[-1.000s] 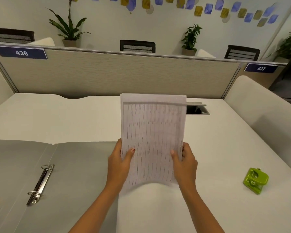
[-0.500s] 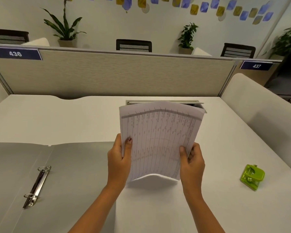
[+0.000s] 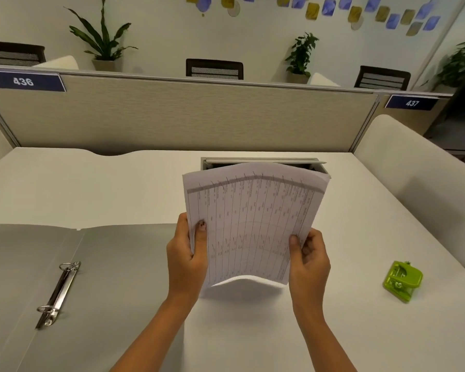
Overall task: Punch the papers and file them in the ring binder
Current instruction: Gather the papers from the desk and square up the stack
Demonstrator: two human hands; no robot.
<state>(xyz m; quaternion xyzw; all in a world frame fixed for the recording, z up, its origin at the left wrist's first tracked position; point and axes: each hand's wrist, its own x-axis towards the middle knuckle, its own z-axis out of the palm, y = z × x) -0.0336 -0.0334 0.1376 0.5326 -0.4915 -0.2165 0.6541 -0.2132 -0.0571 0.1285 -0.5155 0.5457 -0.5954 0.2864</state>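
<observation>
The papers [image 3: 253, 224], at the centre of the frame, stood flat and straight a second ago; now the sheaf leans toward the right and bows, its top edge arched and its bottom edge curved upward in the middle above the desk [image 3: 91, 189]; my left hand [image 3: 185, 259] pinches the lower left edge, thumb on the printed face; my right hand [image 3: 310, 259] pinches the lower right edge the same way; I judge I am loosening and squaring the sheets, so nothing is punched yet and the filing is all ahead; around this, the partition [image 3: 172, 116] runs across the upper half; the binder [image 3: 113, 264] lies open at lower left, just beside my left hand; a hatch [image 3: 261, 160] in the desk shows behind the papers' top edge; the green punch [image 3: 401, 281] rests at lower right, well apart from my right hand and untouched; the rings [image 3: 58, 294] look closed and will likely need opening; nothing lies between papers and punch, but both my hands are full, so one must let go before I can reach it
</observation>
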